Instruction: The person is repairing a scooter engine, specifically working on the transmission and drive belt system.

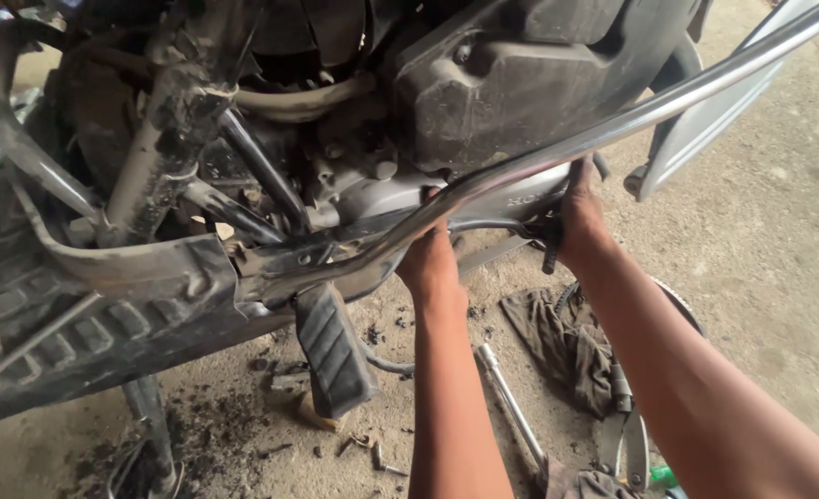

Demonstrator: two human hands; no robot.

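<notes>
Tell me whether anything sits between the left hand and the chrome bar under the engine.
Nothing visible does. The left hand is already up against the chrome bar, and the right hand reaches the engine cover just behind it.

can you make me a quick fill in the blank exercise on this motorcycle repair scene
1. Both hands reach up to the long shiny ____ pipe of the motorcycle.
2. The left hand is just right of the black ribbed rubber ____.
3. A long metal socket wrench lies on the concrete ____.
4. A dirty grey ____ lies crumpled below the right hand.

Missing words: chrome; footrest; floor; rag
</notes>
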